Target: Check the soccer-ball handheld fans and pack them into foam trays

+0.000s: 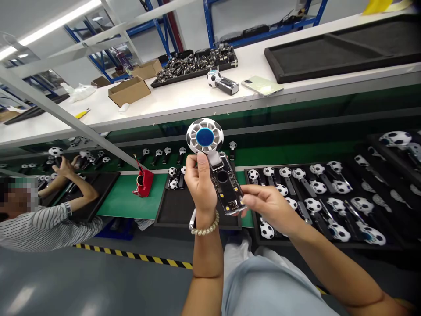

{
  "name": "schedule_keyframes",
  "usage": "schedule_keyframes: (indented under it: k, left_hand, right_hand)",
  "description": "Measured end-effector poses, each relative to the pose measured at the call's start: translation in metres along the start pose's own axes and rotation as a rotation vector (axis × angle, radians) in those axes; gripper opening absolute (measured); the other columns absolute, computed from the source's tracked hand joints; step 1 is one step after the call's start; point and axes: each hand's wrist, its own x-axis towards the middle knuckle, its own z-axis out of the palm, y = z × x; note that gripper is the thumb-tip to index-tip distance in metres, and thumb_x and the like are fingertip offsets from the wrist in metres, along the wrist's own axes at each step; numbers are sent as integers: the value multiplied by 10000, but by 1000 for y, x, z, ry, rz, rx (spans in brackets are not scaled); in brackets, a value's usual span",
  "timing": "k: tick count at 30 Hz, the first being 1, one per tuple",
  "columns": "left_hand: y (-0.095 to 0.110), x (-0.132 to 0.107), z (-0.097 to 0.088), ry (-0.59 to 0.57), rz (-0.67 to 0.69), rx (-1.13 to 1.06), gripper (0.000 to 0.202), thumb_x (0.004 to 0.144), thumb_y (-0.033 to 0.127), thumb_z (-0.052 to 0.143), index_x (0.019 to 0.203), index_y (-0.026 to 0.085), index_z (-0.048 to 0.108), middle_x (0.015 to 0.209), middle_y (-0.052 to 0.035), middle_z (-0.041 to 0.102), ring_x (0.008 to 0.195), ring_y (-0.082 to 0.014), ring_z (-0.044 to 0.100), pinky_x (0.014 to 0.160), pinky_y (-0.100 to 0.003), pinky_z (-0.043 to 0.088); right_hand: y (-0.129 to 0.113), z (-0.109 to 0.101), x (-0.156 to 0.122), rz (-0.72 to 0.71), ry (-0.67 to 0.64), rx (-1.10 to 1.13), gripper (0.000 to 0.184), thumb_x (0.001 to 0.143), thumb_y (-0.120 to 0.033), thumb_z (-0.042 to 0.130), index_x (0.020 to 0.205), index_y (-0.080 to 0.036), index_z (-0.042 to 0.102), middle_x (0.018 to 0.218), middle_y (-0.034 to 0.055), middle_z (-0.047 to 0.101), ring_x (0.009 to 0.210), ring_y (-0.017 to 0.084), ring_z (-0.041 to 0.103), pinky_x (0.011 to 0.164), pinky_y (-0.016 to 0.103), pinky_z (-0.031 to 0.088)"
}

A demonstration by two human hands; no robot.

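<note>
While left hand clasps fan mid-body | right hand pinches its bottom edge | raised above tray

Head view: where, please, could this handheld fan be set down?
Bare: the green belt between the red tool and the near black tray; also that tray's front. Crowded: the right black tray of football-patterned fans.

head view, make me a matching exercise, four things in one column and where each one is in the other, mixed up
1 fan
2 phone
3 red holder
4 bead bracelet

a on the green belt
b around one wrist
c held by left hand and right hand
d on the white shelf

Pairs: 1-c, 2-d, 3-a, 4-b
</note>
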Motion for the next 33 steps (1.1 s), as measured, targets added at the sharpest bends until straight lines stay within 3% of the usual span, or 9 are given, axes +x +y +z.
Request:
schedule_keyframes:
  k: [3,7,9,14,22,26,29,31,33]
  left_hand:
    - [-5,6,0,-5,-25,45,347,774,539,566,751,196,523,543,53,513,439,-60,468,448,-184,352]
    - [-12,16,0,2,-34,80,352,763,527,586,709,188,509,517,65,483,419,-48,436,434,-177,321]
    - [-15,21,1,-1,-48,72,350,763,527,586,719,188,511,522,65,490,425,-49,445,439,-175,328]
    - [-20,27,9,-39,-106,10,340,776,514,579,720,189,501,549,60,511,455,-55,477,456,-174,365]
    - [-26,31,20,-62,-72,-3,324,800,464,581,675,190,461,529,67,435,451,-46,413,424,-184,308]
    - [-30,37,21,-89,-81,19,288,829,459,546,711,204,483,523,60,428,444,-57,370,419,-203,257]
    - [-38,39,24,-93,-94,60,301,834,474,529,705,210,462,543,54,442,461,-67,380,447,-207,286]
    - [-58,35,25,-129,-102,147,310,837,473,522,703,202,454,561,55,446,484,-68,399,473,-198,318]
    - [-95,32,24,-234,-141,271,317,845,474,504,715,187,469,592,47,483,527,-74,447,521,-192,366]
  right_hand:
    - [-4,4,5,72,-49,-31,306,771,-459,642,826,-159,658,687,19,657,601,148,626,555,251,521]
    - [-2,4,9,-1,-67,-167,325,885,-475,467,857,-195,630,736,12,656,653,151,650,601,253,538]
    - [2,3,11,-71,4,-266,359,926,-466,379,852,-211,620,711,9,653,637,149,645,586,250,529]
    - [8,2,16,-189,204,-451,493,962,-422,281,635,-224,593,560,11,624,540,148,612,551,262,493]
    - [4,-2,21,-213,289,-514,490,965,-355,287,608,-217,594,571,16,634,521,141,595,541,261,467]
    - [6,-6,24,-169,306,-393,479,954,-385,315,589,-200,565,556,10,594,516,131,561,539,251,455]
    - [16,-14,34,-62,257,-116,365,897,-444,446,681,-181,576,623,5,598,595,143,577,612,264,484]
    - [31,-23,44,68,157,139,289,791,-455,606,824,-169,586,689,10,627,645,166,606,653,301,505]
    - [54,-35,51,206,134,349,371,680,-411,721,907,-161,568,720,22,647,648,182,625,657,332,516]
